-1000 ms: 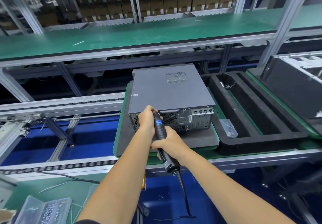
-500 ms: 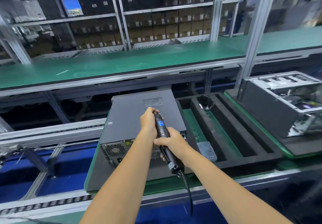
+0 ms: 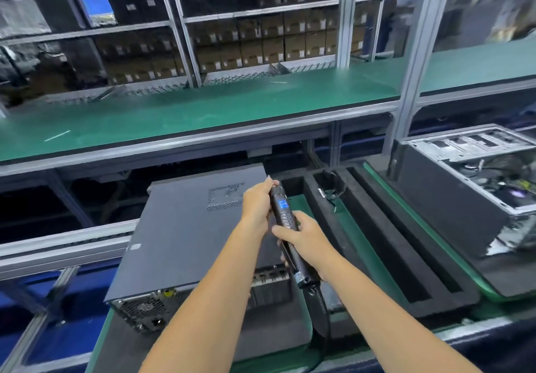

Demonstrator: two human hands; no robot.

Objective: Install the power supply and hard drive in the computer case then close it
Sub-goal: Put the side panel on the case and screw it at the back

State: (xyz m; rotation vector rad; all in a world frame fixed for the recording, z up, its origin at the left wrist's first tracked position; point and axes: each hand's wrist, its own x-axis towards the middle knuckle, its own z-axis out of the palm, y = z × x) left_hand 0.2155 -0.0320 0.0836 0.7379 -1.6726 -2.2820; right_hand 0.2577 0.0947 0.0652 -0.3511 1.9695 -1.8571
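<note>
A closed dark grey computer case (image 3: 185, 233) lies flat on a green-edged pallet (image 3: 100, 340), its rear panel with the power supply fan facing me. Above the case's right side I hold a black electric screwdriver (image 3: 285, 227) with a small blue display and a cable hanging from its back end. My right hand (image 3: 301, 237) grips its middle. My left hand (image 3: 258, 203) holds its front end, hiding the tip. The tool is lifted off the case.
A black foam tray (image 3: 374, 245) with long slots sits right of the case. Further right stands an open computer case (image 3: 470, 187) showing its insides. A green shelf (image 3: 203, 108) runs behind, with cartons stacked beyond. A conveyor rail (image 3: 63, 245) is at left.
The screwdriver has come away from the case's rear panel and risen above its top right. My view has swung right and up, bringing the open case into sight.
</note>
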